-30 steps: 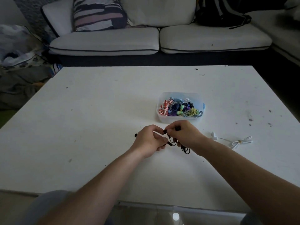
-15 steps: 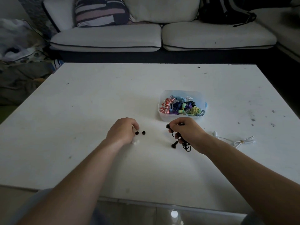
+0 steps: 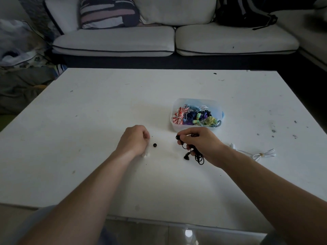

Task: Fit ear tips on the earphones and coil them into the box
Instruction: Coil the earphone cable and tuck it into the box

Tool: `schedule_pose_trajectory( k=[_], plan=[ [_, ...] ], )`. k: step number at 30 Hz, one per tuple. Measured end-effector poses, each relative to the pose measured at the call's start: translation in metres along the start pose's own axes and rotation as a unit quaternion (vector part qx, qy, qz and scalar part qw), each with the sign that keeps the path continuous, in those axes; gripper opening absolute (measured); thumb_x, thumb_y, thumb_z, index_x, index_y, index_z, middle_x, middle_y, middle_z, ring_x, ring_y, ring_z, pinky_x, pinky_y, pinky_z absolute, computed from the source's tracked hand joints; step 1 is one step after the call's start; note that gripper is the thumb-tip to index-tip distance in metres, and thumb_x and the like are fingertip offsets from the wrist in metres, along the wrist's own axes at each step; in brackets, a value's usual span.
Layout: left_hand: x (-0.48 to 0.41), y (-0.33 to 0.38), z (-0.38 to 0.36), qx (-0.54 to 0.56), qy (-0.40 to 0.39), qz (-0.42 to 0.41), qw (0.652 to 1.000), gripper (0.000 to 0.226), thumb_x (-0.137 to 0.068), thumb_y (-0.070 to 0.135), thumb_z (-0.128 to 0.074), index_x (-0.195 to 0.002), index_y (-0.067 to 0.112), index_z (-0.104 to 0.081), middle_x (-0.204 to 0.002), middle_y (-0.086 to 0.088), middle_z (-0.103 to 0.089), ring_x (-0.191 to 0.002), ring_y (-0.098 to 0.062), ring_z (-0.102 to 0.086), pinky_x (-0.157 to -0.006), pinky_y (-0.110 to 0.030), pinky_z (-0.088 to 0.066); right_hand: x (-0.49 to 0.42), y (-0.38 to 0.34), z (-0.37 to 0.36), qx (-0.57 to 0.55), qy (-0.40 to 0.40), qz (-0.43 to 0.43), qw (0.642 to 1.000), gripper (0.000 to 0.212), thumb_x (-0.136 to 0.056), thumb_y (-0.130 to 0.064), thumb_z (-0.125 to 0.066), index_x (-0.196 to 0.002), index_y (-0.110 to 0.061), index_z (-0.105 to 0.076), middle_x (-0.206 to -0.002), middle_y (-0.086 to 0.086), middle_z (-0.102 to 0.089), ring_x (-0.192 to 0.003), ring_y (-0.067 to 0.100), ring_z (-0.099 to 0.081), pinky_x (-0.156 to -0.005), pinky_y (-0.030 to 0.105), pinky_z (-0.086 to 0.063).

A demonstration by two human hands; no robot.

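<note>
Gripping black earphones [image 3: 199,159], right hand [image 3: 201,144] lies near curled left hand [image 3: 134,141].

We could not see whether the left hand [image 3: 134,140] held anything under its curled fingers. The right hand [image 3: 200,144] covered much of the black earphones [image 3: 186,157]. The loose ear tip [image 3: 155,145] was too small to detail.

Black earphones [image 3: 192,152] — white table [image 3: 106,106].
</note>
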State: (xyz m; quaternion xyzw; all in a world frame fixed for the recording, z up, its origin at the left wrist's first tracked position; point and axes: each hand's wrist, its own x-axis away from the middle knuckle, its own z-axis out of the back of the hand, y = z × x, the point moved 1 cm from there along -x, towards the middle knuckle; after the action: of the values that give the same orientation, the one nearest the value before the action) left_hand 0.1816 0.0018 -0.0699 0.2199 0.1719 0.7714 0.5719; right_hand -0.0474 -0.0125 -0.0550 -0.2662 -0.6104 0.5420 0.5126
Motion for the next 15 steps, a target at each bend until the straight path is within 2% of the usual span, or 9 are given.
schedule_pose_trajectory(
  k=[3, 5, 8, 11, 15],
  plan=[
    [0.003, 0.013, 0.015, 0.057, 0.028, -0.013, 0.998, 0.017, -0.088, 0.012, -0.062, -0.090, 0.024, -0.074, -0.088, 0.010, -0.068, -0.081, -0.008, -0.063, -0.074, -0.019, -0.045, 0.001, -0.004, 0.000, -0.036, 0.000, -0.001, 0.999, 0.010, -0.096, -0.011, -0.064, -0.095, -0.008, -0.074, -0.083, 0.004, -0.072, -0.068, 0.016, -0.052, -0.054, 0.027, -0.042],
    [0.008, 0.023, 0.024, 0.092, 0.010, -0.038, 0.995, 0.017, -0.089, 0.011, -0.065, -0.090, 0.024, -0.076, -0.086, 0.012, -0.070, -0.079, -0.003, -0.062, -0.072, -0.016, -0.044, 0.001, -0.007, 0.000, -0.058, -0.001, 0.003, 0.998, 0.010, -0.096, -0.010, -0.064, -0.096, -0.008, -0.074, -0.084, 0.005, -0.072, -0.068, 0.017, -0.051, -0.053, 0.027, -0.041],
    [0.020, 0.035, 0.032, 0.171, -0.034, -0.053, 0.983, 0.014, -0.089, 0.012, -0.069, -0.088, 0.023, -0.077, -0.078, 0.008, -0.070, -0.071, -0.009, -0.064, -0.074, -0.023, -0.054, 0.004, -0.012, 0.000, -0.094, 0.000, 0.015, 0.995, 0.012, -0.096, -0.009, -0.063, -0.102, -0.004, -0.072, -0.086, 0.008, -0.071, -0.067, 0.017, -0.051, -0.052, 0.027, -0.040],
    [0.031, 0.047, 0.034, 0.284, -0.059, -0.051, 0.956, 0.012, -0.090, 0.009, -0.069, -0.088, 0.019, -0.075, -0.085, -0.003, -0.073, -0.076, -0.014, -0.070, -0.079, -0.030, -0.059, 0.008, -0.020, -0.002, -0.135, -0.006, 0.039, 0.990, 0.010, -0.096, -0.008, -0.062, -0.100, -0.003, -0.070, -0.086, 0.008, -0.070, -0.065, 0.014, -0.051, -0.052, 0.026, -0.039],
    [0.040, 0.066, 0.034, 0.430, -0.079, -0.021, 0.899, 0.014, -0.085, 0.002, -0.073, -0.089, 0.015, -0.073, -0.090, -0.007, -0.076, -0.079, -0.014, -0.070, -0.076, -0.022, -0.057, 0.014, -0.027, -0.003, -0.169, -0.017, 0.067, 0.983, 0.008, -0.096, -0.007, -0.061, -0.100, -0.005, -0.068, -0.083, 0.004, -0.070, -0.065, 0.012, -0.052, -0.053, 0.026, -0.039]
  ],
)
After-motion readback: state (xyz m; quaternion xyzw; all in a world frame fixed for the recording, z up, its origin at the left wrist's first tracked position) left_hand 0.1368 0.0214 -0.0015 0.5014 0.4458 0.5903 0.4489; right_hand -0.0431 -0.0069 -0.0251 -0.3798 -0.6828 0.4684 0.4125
